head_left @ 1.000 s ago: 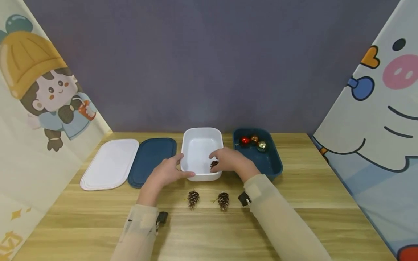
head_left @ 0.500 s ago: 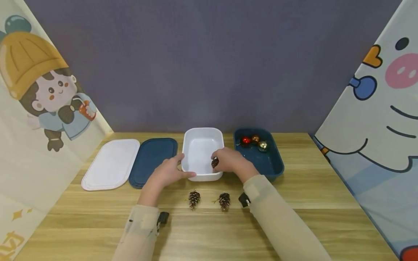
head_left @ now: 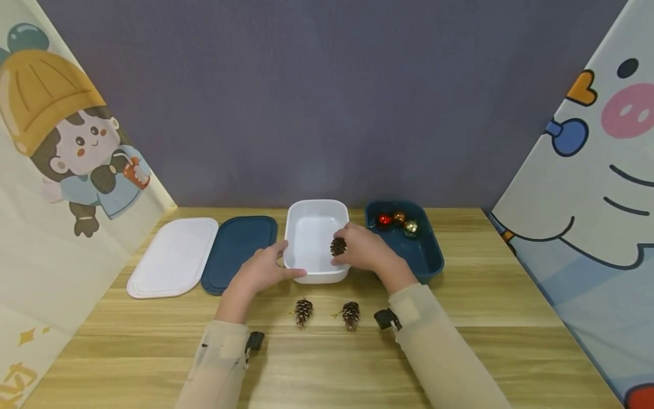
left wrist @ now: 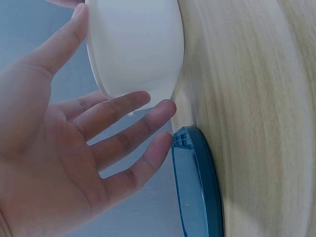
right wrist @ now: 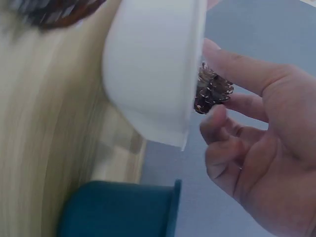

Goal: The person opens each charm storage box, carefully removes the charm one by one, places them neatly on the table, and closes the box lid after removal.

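Note:
In the head view my right hand [head_left: 361,247] pinches a brown pine cone [head_left: 338,246] between thumb and fingers over the white container [head_left: 319,278]. The right wrist view shows that pine cone [right wrist: 212,90] beside the container's rim, partly covered by the fingers. My left hand [head_left: 262,269] rests at the container's near left corner, thumb at the front rim. In the left wrist view its fingers [left wrist: 126,138] are spread and nearly straight against the white wall. Two more pine cones, a left one [head_left: 304,313] and a right one [head_left: 351,315], lie on the table in front.
A dark blue container [head_left: 431,255] stands to the right, with red, orange and gold baubles [head_left: 411,228] inside. On the left lie a white lid [head_left: 174,257] and a dark blue lid [head_left: 240,250]. A grey wall [head_left: 327,102] closes off the back.
The right hand has closed its fingers round the pine cone and raised it from the white container's floor. The left hand stays at the corner.

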`<move>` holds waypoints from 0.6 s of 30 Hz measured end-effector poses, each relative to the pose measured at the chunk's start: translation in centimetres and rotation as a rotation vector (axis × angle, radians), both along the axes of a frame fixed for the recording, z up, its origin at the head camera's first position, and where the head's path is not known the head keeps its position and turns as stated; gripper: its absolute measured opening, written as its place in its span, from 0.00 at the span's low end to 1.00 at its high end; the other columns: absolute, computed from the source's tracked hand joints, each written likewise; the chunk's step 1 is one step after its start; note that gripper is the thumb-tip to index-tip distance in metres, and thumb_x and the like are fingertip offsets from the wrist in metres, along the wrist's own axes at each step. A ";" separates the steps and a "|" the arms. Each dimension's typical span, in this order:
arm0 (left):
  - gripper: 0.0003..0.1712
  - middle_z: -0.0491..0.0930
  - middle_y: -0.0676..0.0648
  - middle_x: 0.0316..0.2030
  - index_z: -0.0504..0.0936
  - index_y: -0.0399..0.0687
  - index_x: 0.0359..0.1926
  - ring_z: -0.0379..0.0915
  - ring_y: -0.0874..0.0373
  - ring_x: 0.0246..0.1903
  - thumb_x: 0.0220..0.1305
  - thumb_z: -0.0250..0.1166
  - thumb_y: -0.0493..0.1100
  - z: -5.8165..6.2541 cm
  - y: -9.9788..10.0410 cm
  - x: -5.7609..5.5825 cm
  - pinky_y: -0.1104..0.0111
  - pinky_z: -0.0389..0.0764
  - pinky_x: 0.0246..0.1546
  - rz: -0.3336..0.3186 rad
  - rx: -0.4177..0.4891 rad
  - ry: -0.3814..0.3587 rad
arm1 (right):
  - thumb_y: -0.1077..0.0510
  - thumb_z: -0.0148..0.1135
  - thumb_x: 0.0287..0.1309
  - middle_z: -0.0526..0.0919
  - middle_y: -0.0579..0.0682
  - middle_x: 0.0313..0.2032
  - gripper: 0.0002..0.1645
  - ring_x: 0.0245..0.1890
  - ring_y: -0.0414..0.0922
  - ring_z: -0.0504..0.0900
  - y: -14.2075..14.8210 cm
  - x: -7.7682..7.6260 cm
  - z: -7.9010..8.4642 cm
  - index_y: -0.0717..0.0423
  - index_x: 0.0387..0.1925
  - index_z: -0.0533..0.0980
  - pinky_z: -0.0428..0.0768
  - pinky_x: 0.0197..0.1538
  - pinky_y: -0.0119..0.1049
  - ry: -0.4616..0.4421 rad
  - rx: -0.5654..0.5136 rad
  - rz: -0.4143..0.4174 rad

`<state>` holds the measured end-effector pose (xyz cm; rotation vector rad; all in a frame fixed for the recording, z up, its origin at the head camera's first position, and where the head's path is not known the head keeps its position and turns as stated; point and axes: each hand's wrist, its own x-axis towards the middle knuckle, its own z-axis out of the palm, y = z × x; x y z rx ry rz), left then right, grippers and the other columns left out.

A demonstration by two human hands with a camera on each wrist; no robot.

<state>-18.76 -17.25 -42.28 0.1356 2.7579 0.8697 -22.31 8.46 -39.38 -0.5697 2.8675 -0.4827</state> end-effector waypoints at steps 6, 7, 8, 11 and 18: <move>0.62 0.72 0.37 0.75 0.59 0.43 0.83 0.62 0.34 0.79 0.61 0.76 0.68 0.0 0.0 0.0 0.34 0.66 0.74 0.000 0.000 0.000 | 0.46 0.83 0.56 0.81 0.55 0.64 0.39 0.65 0.54 0.81 0.2 1.2 0.6 0.53 0.66 0.79 0.81 0.68 0.54 0.003 -0.152 0.011; 0.62 0.73 0.37 0.75 0.59 0.43 0.83 0.62 0.34 0.78 0.61 0.76 0.69 0.0 0.0 0.0 0.34 0.66 0.74 -0.001 -0.003 0.002 | 0.46 0.83 0.56 0.82 0.54 0.63 0.38 0.65 0.55 0.81 0.2 1.4 0.7 0.52 0.66 0.79 0.81 0.68 0.55 0.006 -0.171 0.015; 0.62 0.73 0.37 0.75 0.60 0.43 0.83 0.62 0.35 0.78 0.60 0.76 0.69 0.0 0.0 0.0 0.34 0.66 0.74 -0.004 -0.006 0.004 | 0.46 0.83 0.56 0.82 0.54 0.63 0.38 0.65 0.55 0.81 0.3 1.6 0.8 0.52 0.66 0.79 0.81 0.68 0.55 0.008 -0.190 0.020; 0.63 0.73 0.37 0.74 0.60 0.42 0.83 0.63 0.35 0.78 0.60 0.76 0.70 0.1 0.0 0.0 0.33 0.67 0.73 -0.010 -0.010 0.009 | 0.47 0.82 0.57 0.85 0.55 0.61 0.37 0.64 0.56 0.83 0.3 2.1 1.2 0.51 0.65 0.79 0.82 0.66 0.55 0.022 -0.236 0.025; 0.63 0.73 0.37 0.75 0.59 0.42 0.83 0.63 0.35 0.78 0.60 0.75 0.70 0.0 -0.1 -0.2 0.33 0.67 0.73 -0.015 -0.010 0.012 | 0.50 0.82 0.57 0.86 0.52 0.58 0.38 0.47 0.51 0.87 0.5 4.0 1.5 0.52 0.67 0.78 0.86 0.51 0.47 0.002 -0.348 0.004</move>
